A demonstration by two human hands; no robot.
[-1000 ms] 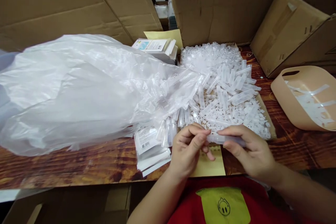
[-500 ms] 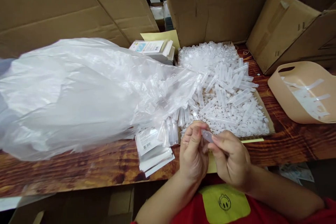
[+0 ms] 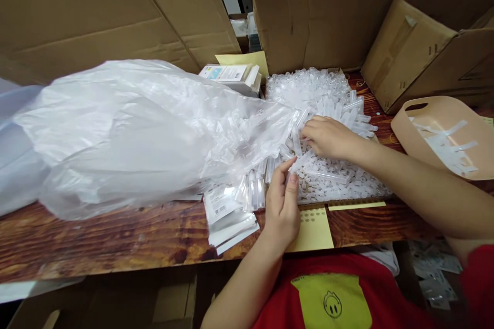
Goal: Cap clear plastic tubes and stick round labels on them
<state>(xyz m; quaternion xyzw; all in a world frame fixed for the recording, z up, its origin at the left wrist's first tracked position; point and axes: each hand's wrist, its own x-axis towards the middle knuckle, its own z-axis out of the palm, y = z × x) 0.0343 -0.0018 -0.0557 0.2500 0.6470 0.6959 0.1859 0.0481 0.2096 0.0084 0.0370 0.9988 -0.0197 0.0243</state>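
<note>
Reaching into the heap of clear tubes (image 3: 328, 108), the right hand (image 3: 328, 138) lies curled over them, though whether it grips one I cannot tell. The left hand (image 3: 283, 200) pinches something small by the tray's near edge (image 3: 355, 199). Risk, I'd judge: a careless rake could send tubes rolling across the worktop (image 3: 116, 236), or snag the plastic bag (image 3: 135, 128).
</note>
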